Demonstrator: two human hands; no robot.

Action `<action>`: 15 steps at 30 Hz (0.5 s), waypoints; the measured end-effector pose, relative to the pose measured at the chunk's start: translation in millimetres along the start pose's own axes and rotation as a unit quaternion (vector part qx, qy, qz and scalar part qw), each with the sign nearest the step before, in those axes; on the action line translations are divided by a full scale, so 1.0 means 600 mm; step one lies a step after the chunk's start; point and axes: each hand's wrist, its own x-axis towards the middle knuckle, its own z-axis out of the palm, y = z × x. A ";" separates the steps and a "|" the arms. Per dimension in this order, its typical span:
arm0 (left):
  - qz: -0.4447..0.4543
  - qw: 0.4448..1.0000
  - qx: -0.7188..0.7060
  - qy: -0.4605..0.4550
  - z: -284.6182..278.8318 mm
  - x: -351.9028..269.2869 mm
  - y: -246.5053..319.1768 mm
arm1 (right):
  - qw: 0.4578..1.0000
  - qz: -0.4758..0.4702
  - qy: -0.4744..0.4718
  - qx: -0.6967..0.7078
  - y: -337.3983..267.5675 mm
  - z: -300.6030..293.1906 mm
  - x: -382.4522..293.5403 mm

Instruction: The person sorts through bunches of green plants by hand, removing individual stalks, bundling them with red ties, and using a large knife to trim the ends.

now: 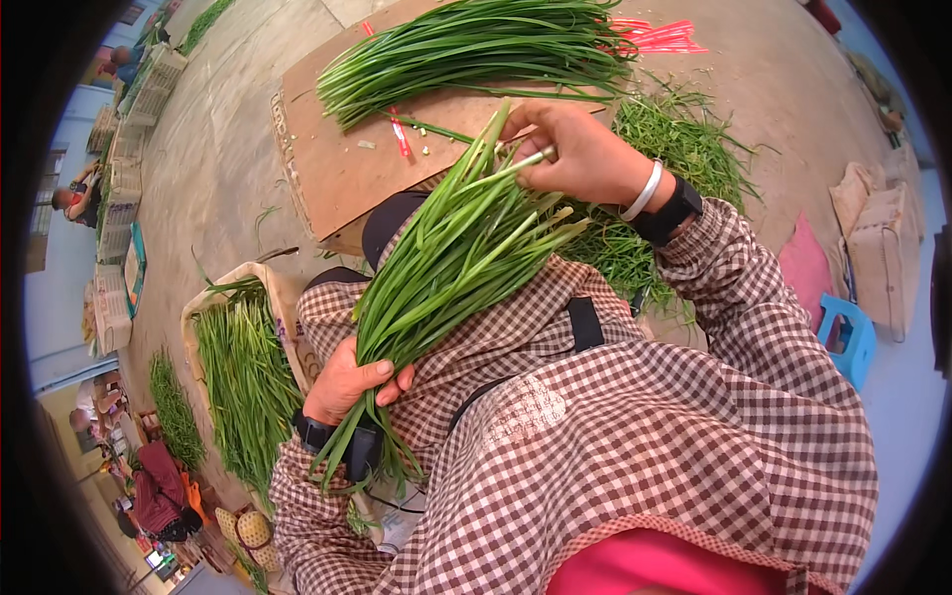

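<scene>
My left hand is closed around a bunch of long green garlic chives, gripping it near the leafy tips. The bunch lies slantwise above my lap, its pale stem ends fanned towards the upper right. At that end my right hand pinches a pale stem between thumb and fingers. A larger pile of chives rests on a brown board beyond my hands. A red-and-white strip sticks out from under the pile, and a bundle of similar strips lies at its right end.
A lined container full of chives stands at my left. Loose green trimmings cover the floor right of the board. A blue plastic stool is at the right. Along the left are white crates and several people, one in red and black.
</scene>
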 end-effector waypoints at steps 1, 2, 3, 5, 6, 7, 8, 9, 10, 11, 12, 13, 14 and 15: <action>0.000 1.000 -0.001 0.001 0.000 0.000 -0.001 | 1.000 0.000 -0.001 0.000 -0.002 -0.001 -0.003; 0.004 1.000 -0.006 -0.001 0.001 -0.001 -0.002 | 0.990 0.076 0.016 0.117 -0.007 -0.002 -0.009; 0.008 1.000 -0.012 -0.002 0.001 -0.001 -0.003 | 0.961 0.151 0.033 0.231 -0.017 -0.001 -0.014; 0.007 1.000 -0.012 0.001 0.003 0.000 -0.003 | 0.941 0.152 0.044 0.300 -0.008 0.015 -0.019; 0.005 1.000 -0.011 0.003 0.003 0.000 -0.003 | 0.924 0.191 0.070 0.324 -0.012 0.024 -0.019; 0.004 1.000 -0.011 0.003 0.002 0.000 -0.004 | 0.905 0.230 0.096 0.346 -0.014 0.029 -0.019; 0.003 1.000 -0.006 0.001 0.001 -0.001 -0.004 | 0.921 0.221 0.075 0.310 -0.016 0.026 -0.021; 0.004 1.000 -0.002 0.000 0.000 -0.001 -0.005 | 0.922 0.221 0.076 0.310 -0.011 0.024 -0.022; 0.004 1.000 -0.002 -0.001 0.000 -0.001 -0.005 | 0.930 0.215 0.049 0.293 -0.004 0.022 -0.022; 0.004 1.000 0.003 0.002 0.000 -0.002 -0.005 | 0.938 0.208 0.022 0.275 0.000 0.021 -0.022; 0.004 1.000 0.006 0.006 -0.001 -0.002 -0.007 | 0.946 0.195 0.015 0.257 -0.005 0.019 -0.020; 0.004 1.000 0.006 0.005 -0.002 -0.001 -0.009 | 0.946 0.195 0.014 0.257 -0.003 0.013 -0.019; 0.003 1.000 0.012 0.008 -0.005 0.001 -0.011 | 0.951 0.188 -0.023 0.243 0.002 0.004 -0.017; 0.002 1.000 0.020 0.011 -0.007 0.002 -0.013 | 0.955 0.180 -0.059 0.229 0.002 -0.003 -0.017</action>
